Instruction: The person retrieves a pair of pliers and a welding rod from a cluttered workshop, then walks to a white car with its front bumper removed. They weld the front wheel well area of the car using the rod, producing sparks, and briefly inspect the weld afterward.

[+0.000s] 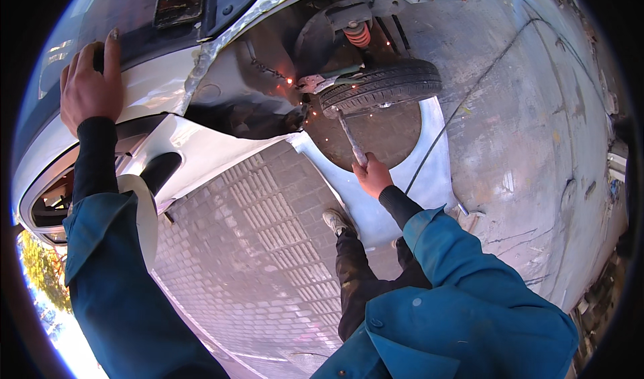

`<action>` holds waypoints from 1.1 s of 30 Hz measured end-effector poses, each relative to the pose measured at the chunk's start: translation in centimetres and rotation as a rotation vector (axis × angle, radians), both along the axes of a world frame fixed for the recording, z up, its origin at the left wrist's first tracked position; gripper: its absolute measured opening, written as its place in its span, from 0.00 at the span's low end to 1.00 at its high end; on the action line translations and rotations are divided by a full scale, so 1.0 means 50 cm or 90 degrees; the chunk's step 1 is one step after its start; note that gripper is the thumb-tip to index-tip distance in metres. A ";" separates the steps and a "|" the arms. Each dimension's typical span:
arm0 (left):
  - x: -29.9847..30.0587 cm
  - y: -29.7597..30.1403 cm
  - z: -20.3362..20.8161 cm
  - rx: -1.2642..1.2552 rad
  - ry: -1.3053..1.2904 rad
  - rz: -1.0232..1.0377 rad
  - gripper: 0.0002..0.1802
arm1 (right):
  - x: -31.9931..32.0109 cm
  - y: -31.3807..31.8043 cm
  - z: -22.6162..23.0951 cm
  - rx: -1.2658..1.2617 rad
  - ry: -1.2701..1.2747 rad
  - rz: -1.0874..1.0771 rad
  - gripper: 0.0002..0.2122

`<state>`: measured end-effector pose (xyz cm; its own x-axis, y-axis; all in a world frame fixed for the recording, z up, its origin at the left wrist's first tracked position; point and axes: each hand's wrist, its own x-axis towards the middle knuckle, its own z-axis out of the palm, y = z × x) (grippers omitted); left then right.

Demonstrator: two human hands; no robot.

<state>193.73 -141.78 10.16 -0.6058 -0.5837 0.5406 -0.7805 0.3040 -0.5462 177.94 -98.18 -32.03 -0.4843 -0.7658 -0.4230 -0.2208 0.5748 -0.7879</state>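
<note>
My left hand (92,90) lies on the white car's (157,87) edge beside the dark windshield, fingers resting on the surface and holding nothing. My right hand (373,176) is closed round the handle of what looks like a hammer (350,137). The tool's far end reaches up to the lower side of the black tire (382,84). Left of the tire, a bent metal bracket (315,82) stands by the exposed, dirty wheel well. Small orange glowing spots (290,80) show around it. Above the tire sits a red coil spring (359,35).
A white fender panel (435,171) with a round cutout lies on the ground in front of my feet. A dark cable (463,102) crosses the concrete (523,144) at the right. Paving bricks (248,245) spread at the left, under the car's white mirror (144,211).
</note>
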 end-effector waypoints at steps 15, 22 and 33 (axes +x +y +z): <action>0.052 -0.086 0.003 0.003 -0.008 0.005 0.32 | -0.005 0.341 -0.060 0.181 -0.069 -0.084 0.17; 0.055 -0.101 0.023 0.041 -0.026 0.021 0.34 | 0.016 0.452 -0.118 0.177 -0.070 -0.145 0.17; 0.071 -0.119 0.031 0.041 -0.021 0.009 0.34 | -0.015 0.527 -0.106 0.172 -0.112 -0.167 0.18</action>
